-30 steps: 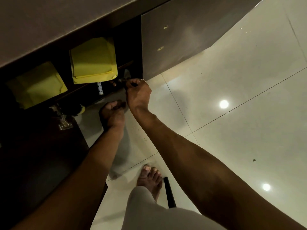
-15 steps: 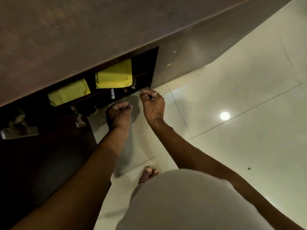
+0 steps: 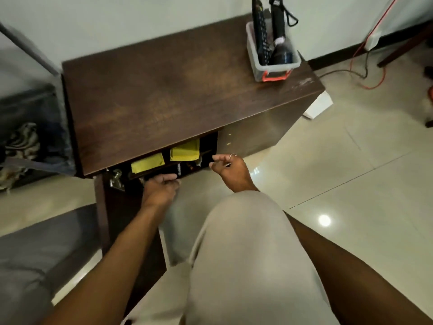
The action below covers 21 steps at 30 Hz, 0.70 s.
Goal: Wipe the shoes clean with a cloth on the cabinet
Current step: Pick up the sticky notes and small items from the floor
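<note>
You're just starting: both hands, left (image 3: 161, 186) and right (image 3: 228, 166), reach empty-fingered into the cabinet (image 3: 178, 90); no shoes wiped yet.

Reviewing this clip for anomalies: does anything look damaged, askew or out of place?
Mild only: the cabinet top has pale scuffs at its front right corner, and loose red and dark cables trail across the floor. Nothing spilled.

No text, label or number is legible; white marks on the dark object (image 3: 179, 170) inside the cabinet (image 3: 164, 90) blur.
</note>
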Tool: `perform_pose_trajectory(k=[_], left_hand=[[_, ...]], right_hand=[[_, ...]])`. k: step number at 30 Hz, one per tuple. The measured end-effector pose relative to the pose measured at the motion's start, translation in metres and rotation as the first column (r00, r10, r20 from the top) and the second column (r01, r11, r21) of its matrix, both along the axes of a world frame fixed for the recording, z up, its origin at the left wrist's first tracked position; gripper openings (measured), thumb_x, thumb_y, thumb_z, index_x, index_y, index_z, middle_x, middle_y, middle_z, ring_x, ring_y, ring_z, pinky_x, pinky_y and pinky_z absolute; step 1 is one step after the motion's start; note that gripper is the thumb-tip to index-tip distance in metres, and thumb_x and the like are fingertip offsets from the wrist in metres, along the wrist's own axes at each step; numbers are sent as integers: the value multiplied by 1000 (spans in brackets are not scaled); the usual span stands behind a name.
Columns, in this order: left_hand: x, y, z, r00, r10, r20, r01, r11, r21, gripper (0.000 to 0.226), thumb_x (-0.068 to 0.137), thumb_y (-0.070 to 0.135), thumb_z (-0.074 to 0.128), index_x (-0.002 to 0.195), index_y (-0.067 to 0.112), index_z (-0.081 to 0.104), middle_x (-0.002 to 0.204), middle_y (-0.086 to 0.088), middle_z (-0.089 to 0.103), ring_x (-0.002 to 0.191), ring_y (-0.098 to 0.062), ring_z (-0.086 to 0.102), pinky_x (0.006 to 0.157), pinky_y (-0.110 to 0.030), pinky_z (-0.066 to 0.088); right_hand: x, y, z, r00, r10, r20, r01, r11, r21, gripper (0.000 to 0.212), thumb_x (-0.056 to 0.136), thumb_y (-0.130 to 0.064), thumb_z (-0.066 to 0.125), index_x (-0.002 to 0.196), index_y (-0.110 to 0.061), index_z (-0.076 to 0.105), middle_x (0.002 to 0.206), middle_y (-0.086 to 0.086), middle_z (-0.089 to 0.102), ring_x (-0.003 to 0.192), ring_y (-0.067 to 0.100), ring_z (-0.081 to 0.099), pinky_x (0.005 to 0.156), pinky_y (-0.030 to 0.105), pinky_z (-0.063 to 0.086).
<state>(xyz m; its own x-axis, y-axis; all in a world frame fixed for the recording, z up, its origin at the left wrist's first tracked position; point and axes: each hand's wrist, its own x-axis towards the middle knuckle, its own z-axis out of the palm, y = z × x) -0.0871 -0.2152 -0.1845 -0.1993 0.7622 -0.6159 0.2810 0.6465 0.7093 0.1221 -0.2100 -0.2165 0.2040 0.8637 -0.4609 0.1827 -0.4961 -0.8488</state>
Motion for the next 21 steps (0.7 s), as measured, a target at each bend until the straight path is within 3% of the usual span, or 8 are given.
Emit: perform_pose_trajectory(k=[3, 5, 8, 10, 13, 16, 19, 21], left_hand=[[-21, -16, 44, 996, -34, -85, 43, 993, 112, 11, 94, 18, 72, 98, 27, 70, 97, 3, 72, 92, -17, 67, 85, -32, 53], [-41, -26, 70, 970, -57, -235, 111, 968, 225, 9, 94, 15, 70, 99, 22, 71, 96, 1, 70, 92, -19, 66, 86, -33, 52], [-70, -45, 85, 849, -24, -528, 233, 914, 332, 15, 92, 14, 66, 104, 21, 72, 107, -5, 64, 94, -24, 64, 86, -41, 55], [-82, -56, 89, 774, 18, -633, 234, 920, 313, 16, 91, 16, 65, 103, 25, 70, 112, -6, 60, 97, -29, 61, 85, -46, 55], [-96, -65, 96, 803, 50, -594, 96, 972, 212, 21, 88, 13, 66, 107, 20, 68, 113, -11, 64, 99, -34, 63, 86, -46, 56], [-100, -66, 105, 884, 70, -461, -19, 993, 115, 6, 87, 15, 64, 87, 16, 70, 100, -17, 70, 86, -38, 69, 79, -47, 62], [-102, -68, 118, 942, 55, -330, -57, 998, 3, 15, 95, 18, 66, 84, 7, 67, 75, -17, 70, 66, -35, 71, 57, -42, 62], [-105, -71, 123, 951, 4, -309, -33, 995, -90, 18, 98, 20, 63, 92, 3, 65, 79, -18, 69, 62, -31, 68, 47, -33, 55]], right_hand=[[6, -8, 46, 985, 173, 16, -172, 985, -20, 27, 92, -23, 76, 118, -18, 72, 79, -9, 65, 65, -2, 59, 59, 13, 43], [12, -8, 82, 957, 284, 60, -284, 959, -9, 23, 93, -24, 74, 116, -19, 72, 80, -9, 68, 68, 0, 61, 57, 12, 44], [22, -3, 124, 919, 366, 149, -369, 929, -5, 13, 92, -26, 74, 105, -24, 75, 78, -6, 71, 69, 9, 64, 62, 25, 48], [29, 3, 152, 891, 407, 202, -408, 912, -38, 8, 92, -28, 74, 99, -24, 75, 93, 2, 77, 73, 13, 64, 62, 30, 49], [30, 9, 195, 832, 479, 278, -481, 874, -67, 9, 94, -29, 71, 96, -22, 76, 115, 1, 75, 76, 13, 66, 58, 27, 50], [18, 13, 223, 764, 543, 348, -545, 832, -103, 12, 96, -28, 68, 95, -18, 75, 122, -5, 72, 75, 13, 67, 58, 26, 52], [-8, 16, 238, 712, 590, 380, -572, 802, -171, 15, 95, -32, 68, 100, -19, 75, 116, 5, 74, 76, 13, 67, 60, 27, 55], [-31, 15, 240, 680, 619, 392, -593, 780, -202, 17, 95, -32, 69, 103, -18, 75, 107, 6, 74, 75, 13, 66, 61, 28, 56]])
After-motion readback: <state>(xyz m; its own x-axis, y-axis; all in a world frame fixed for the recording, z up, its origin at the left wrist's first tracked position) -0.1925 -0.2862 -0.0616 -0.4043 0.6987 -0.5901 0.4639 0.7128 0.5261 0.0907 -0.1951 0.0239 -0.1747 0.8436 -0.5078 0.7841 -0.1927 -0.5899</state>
